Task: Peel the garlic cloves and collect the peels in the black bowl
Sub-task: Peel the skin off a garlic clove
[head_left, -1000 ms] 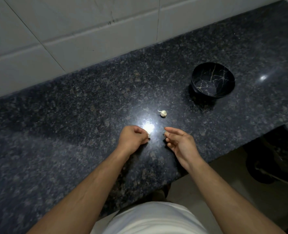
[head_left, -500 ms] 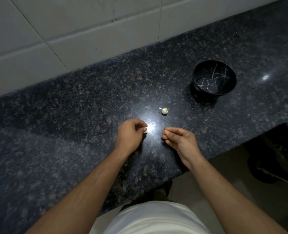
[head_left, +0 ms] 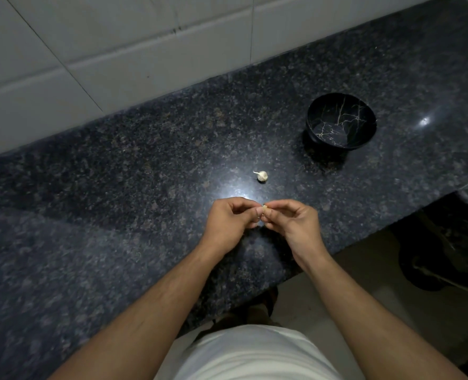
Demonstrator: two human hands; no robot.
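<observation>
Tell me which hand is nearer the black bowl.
Right. The right hand is below and slightly left of the black bowl in the head view; the left hand is farther left. Both pinch one garlic clove between them, apart from the bowl.

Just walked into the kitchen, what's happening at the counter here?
A person is peeling garlic over the dark granite counter. Both the left hand and right hand pinch one small clove between them. A second clove lies just beyond, and the black bowl nearby looks empty.

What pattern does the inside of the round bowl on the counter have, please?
Glossy black bowl with thin golden crack-like veins, seen in the head view.
</observation>
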